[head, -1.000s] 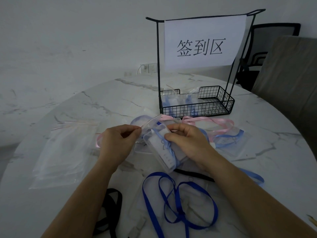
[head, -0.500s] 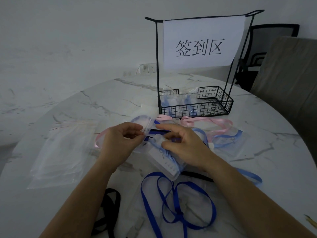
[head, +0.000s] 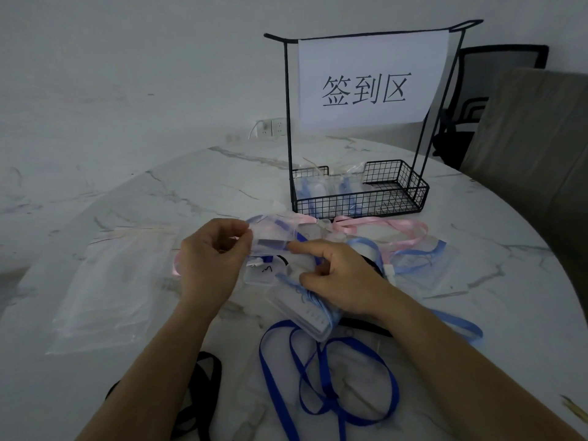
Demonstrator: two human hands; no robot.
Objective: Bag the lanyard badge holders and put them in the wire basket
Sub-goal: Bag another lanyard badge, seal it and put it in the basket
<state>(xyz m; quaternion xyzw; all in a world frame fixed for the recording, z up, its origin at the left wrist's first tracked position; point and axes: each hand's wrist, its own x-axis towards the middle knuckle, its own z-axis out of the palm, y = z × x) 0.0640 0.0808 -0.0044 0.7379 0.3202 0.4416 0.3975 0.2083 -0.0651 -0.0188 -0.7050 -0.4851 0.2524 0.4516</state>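
Note:
A clear zip bag (head: 305,308) with a badge holder and light blue lanyard inside lies between my hands at the table's centre. My left hand (head: 210,268) pinches the bag's upper mouth edge (head: 270,237). My right hand (head: 343,278) grips the bag's right side, forefinger stretched along the opening. The black wire basket (head: 394,202) stands behind, with bagged holders in its left half. Loose lanyards lie around: dark blue (head: 327,386) in front, pink (head: 381,227) and light blue (head: 423,256) to the right, black (head: 203,396) at front left.
A stack of empty clear bags (head: 108,288) lies at the left of the round marble table (head: 477,319). A paper sign (head: 366,87) hangs on the basket's tall frame. A black chair (head: 483,100) and a grey chair back (head: 534,160) stand at the right.
The bag has been lowered and laid flatter toward the table. My right forefinger has moved along the bag's mouth toward the left hand, which keeps its pinch.

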